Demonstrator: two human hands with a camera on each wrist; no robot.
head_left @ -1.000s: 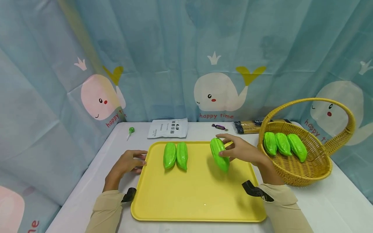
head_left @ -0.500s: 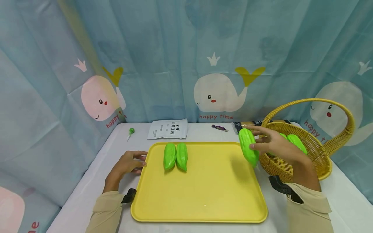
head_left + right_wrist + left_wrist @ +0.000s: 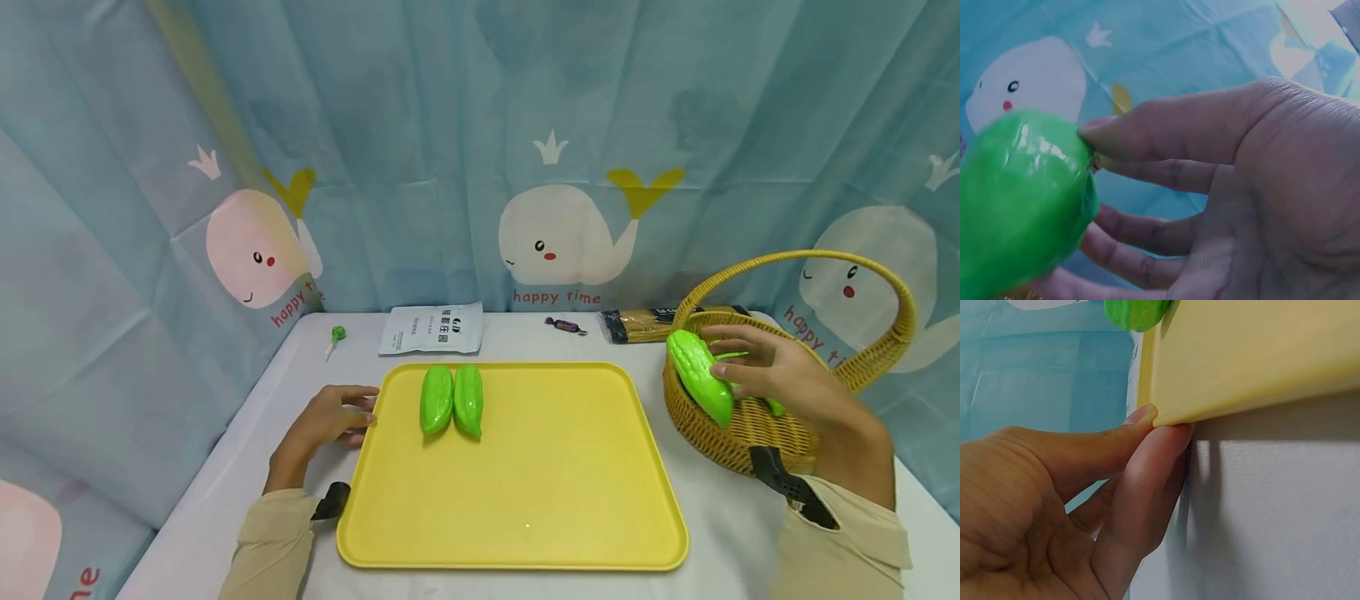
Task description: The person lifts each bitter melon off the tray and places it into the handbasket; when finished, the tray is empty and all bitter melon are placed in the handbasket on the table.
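Green gourd (image 3: 701, 376) carried off the yellow tray (image 3: 525, 492), now over the wicker basket (image 3: 757, 437) rim, pinched in right hand (image 3: 787, 375). Left hand (image 3: 330, 417) unmoved, fingers pressing tray edge. Two gourds (image 3: 452, 400) left on tray. White surface (image 3: 247, 467); whale-print curtain (image 3: 558, 233) behind.
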